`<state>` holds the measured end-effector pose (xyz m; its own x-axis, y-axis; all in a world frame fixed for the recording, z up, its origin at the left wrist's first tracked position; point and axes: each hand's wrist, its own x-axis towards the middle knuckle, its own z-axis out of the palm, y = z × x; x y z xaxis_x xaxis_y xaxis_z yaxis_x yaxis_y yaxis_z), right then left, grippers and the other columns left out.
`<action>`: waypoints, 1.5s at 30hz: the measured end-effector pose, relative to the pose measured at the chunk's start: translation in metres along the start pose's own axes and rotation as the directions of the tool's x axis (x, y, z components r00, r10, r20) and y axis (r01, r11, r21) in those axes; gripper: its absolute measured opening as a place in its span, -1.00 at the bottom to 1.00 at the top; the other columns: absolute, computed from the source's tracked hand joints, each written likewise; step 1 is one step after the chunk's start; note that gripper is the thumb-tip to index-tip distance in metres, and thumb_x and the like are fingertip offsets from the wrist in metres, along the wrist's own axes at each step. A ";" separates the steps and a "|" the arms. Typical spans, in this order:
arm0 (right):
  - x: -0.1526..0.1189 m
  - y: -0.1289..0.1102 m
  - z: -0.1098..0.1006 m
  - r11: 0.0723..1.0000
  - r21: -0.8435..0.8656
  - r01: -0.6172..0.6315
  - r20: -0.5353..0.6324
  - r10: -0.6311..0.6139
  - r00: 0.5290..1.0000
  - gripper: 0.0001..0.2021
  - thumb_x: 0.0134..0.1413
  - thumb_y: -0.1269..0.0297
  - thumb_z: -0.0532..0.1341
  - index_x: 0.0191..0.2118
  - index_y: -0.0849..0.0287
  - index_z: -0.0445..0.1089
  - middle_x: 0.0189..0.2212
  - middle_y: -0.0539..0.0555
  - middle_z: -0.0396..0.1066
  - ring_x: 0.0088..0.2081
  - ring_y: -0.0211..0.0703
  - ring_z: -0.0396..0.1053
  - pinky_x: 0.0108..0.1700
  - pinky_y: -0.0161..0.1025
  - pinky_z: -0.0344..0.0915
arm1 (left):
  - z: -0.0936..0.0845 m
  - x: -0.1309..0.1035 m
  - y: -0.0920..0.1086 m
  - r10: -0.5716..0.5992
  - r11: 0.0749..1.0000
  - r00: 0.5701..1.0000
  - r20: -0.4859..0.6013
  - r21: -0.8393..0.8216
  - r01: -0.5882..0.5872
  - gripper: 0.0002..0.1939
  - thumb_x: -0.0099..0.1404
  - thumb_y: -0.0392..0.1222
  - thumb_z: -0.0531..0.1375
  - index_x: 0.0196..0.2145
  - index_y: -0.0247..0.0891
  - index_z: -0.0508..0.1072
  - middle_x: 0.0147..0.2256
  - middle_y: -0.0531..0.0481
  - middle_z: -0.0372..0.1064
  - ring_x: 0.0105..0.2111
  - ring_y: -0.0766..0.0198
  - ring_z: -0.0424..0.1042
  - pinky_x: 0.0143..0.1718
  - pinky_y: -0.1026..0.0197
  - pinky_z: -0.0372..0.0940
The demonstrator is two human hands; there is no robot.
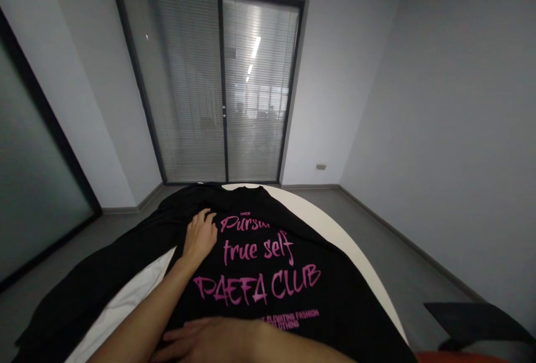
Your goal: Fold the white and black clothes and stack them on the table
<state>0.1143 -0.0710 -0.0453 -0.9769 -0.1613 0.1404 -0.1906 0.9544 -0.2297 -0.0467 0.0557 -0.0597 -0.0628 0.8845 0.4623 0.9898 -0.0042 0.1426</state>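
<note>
A black T-shirt with pink lettering [257, 290] lies spread over a round white table [347, 243], its neckline at the far edge. My left hand [201, 234] rests on the shirt's upper left part, left of the lettering, fingers slightly apart and holding nothing. Near the bottom of the view, my right hand [209, 340] lies flat across the lower part of the shirt, pointing left, its fingers spread; it covers some of the small print. Left of the shirt is more dark cloth [96, 268], with a white piece of cloth [134, 296] partly behind my left forearm.
Beyond the table stand glass doors with blinds [188, 89] in a dark frame. A wall socket [320, 167] is low on the far wall. At the bottom right are a dark chair part [473, 321] and a red-orange surface [448, 357].
</note>
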 end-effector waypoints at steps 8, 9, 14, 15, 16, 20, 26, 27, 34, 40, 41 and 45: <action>-0.066 0.067 -0.071 0.523 0.035 -0.852 -0.399 0.789 0.468 -0.75 0.32 0.27 0.07 -0.10 0.11 0.50 -0.14 0.06 0.54 -0.07 -0.17 0.44 0.01 -0.30 0.26 | 0.013 -0.018 -0.016 0.070 0.997 0.997 0.033 -0.017 -0.070 -0.61 0.37 -0.23 0.01 0.08 -0.25 0.45 0.14 -0.18 0.35 0.18 0.03 0.27 0.32 -0.06 -0.03; -0.077 0.081 -0.078 0.411 0.023 -0.911 -0.432 0.826 0.362 -0.75 0.32 0.27 0.07 -0.10 0.11 0.50 -0.14 0.08 0.52 -0.07 -0.16 0.43 -0.01 -0.30 0.26 | 0.013 -0.017 -0.016 0.072 0.997 0.997 0.034 -0.018 -0.071 -0.62 0.37 -0.22 0.01 0.07 -0.25 0.46 0.14 -0.17 0.35 0.18 0.03 0.27 0.32 -0.06 -0.04; -0.124 0.138 -0.095 0.016 -0.040 -0.999 -0.430 0.902 0.032 -0.74 0.28 0.19 0.14 -0.06 0.15 0.50 -0.04 0.21 0.43 0.04 -0.01 0.35 -0.01 -0.21 0.28 | 0.014 -0.016 -0.016 0.073 0.997 0.997 0.031 -0.020 -0.072 -0.62 0.35 -0.23 0.02 0.05 -0.26 0.47 0.13 -0.19 0.36 0.17 0.02 0.28 0.32 -0.08 -0.04; -0.130 0.145 -0.095 -0.005 -0.052 -0.999 -0.405 0.914 0.016 -0.74 0.25 0.16 0.18 -0.08 0.16 0.51 -0.03 0.22 0.42 0.05 0.02 0.34 -0.01 -0.19 0.29 | 0.015 -0.015 -0.017 0.073 0.997 0.997 0.032 -0.020 -0.072 -0.62 0.35 -0.23 0.02 0.05 -0.25 0.47 0.13 -0.18 0.36 0.16 0.02 0.29 0.32 -0.08 -0.04; -0.134 0.152 -0.094 -0.015 -0.059 -0.998 -0.384 0.923 0.009 -0.74 0.23 0.15 0.21 -0.09 0.16 0.52 -0.03 0.22 0.42 0.05 0.04 0.34 -0.01 -0.18 0.29 | 0.015 -0.015 -0.017 0.072 0.997 0.997 0.032 -0.021 -0.072 -0.62 0.35 -0.23 0.03 0.05 -0.24 0.47 0.13 -0.18 0.36 0.16 0.03 0.29 0.32 -0.08 -0.04; -0.139 0.165 -0.088 -0.028 -0.048 -0.998 -0.353 0.936 -0.009 -0.80 0.18 0.28 0.24 -0.11 0.17 0.53 -0.04 0.22 0.44 0.04 0.01 0.37 -0.02 -0.20 0.29 | 0.018 -0.015 -0.019 0.068 0.997 0.997 0.036 -0.025 -0.067 -0.64 0.34 -0.23 0.04 0.02 -0.22 0.48 0.12 -0.17 0.37 0.16 0.03 0.29 0.32 -0.08 -0.02; -0.146 0.181 -0.089 -0.105 0.074 -0.992 -0.393 0.911 -0.125 -0.75 0.28 0.27 0.10 -0.09 0.21 0.48 -0.05 0.26 0.47 -0.05 0.00 0.46 -0.08 -0.19 0.31 | 0.020 -0.013 -0.021 0.074 0.996 0.996 0.044 -0.046 -0.071 -0.64 0.33 -0.23 0.04 0.02 -0.22 0.47 0.14 -0.17 0.35 0.18 0.04 0.27 0.33 -0.09 -0.04; -0.151 0.185 -0.092 -0.135 0.108 -0.985 -0.407 0.898 -0.167 -0.71 0.30 0.23 0.06 -0.05 0.22 0.45 -0.06 0.27 0.47 -0.06 0.01 0.46 -0.08 -0.18 0.32 | 0.020 -0.013 -0.021 0.073 0.996 0.996 0.043 -0.050 -0.071 -0.64 0.33 -0.24 0.04 0.02 -0.22 0.47 0.14 -0.17 0.35 0.18 0.04 0.28 0.33 -0.09 -0.04; -0.214 0.202 -0.123 -0.302 0.346 -0.889 -0.431 0.790 -0.436 -0.60 0.39 0.19 -0.12 0.13 0.19 0.30 -0.05 0.29 0.48 0.00 -0.01 0.45 -0.05 -0.20 0.32 | 0.023 -0.013 -0.022 0.080 0.996 0.996 0.044 -0.049 -0.078 -0.64 0.34 -0.23 0.03 0.02 -0.22 0.47 0.14 -0.17 0.36 0.18 0.05 0.28 0.33 -0.08 -0.04; -0.248 0.204 -0.117 -0.344 0.402 -0.849 -0.387 0.777 -0.497 -0.55 0.38 0.14 -0.10 0.20 0.25 0.24 -0.04 0.31 0.48 0.01 0.01 0.45 -0.04 -0.18 0.32 | 0.021 -0.014 -0.020 0.084 0.996 0.996 0.022 -0.038 -0.083 -0.64 0.33 -0.25 0.04 0.01 -0.25 0.49 0.12 -0.18 0.37 0.17 0.04 0.29 0.32 -0.09 -0.01; -0.250 0.203 -0.113 -0.343 0.395 -0.852 -0.371 0.789 -0.489 -0.55 0.36 0.08 -0.05 0.17 0.22 0.28 -0.06 0.28 0.49 -0.02 0.02 0.46 -0.05 -0.17 0.32 | 0.021 -0.014 -0.020 0.087 0.996 0.996 0.013 -0.037 -0.086 -0.64 0.33 -0.25 0.04 0.01 -0.25 0.49 0.11 -0.19 0.38 0.16 0.04 0.30 0.31 -0.10 0.00; -0.249 0.196 -0.098 -0.332 0.342 -0.879 -0.344 0.826 -0.446 -0.55 0.22 -0.02 0.14 0.11 0.13 0.36 -0.02 0.24 0.47 0.01 0.10 0.42 0.00 -0.06 0.29 | 0.020 -0.016 -0.019 0.105 0.994 0.994 -0.024 -0.036 -0.106 -0.64 0.33 -0.25 0.04 0.00 -0.27 0.50 0.09 -0.19 0.39 0.13 0.02 0.32 0.28 -0.13 0.05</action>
<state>0.3299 0.1813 -0.0312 0.3115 0.9469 0.0793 0.8889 -0.2609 -0.3764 -0.0620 0.0513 -0.0875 0.0388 0.8678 0.4954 0.9855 -0.1151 0.1244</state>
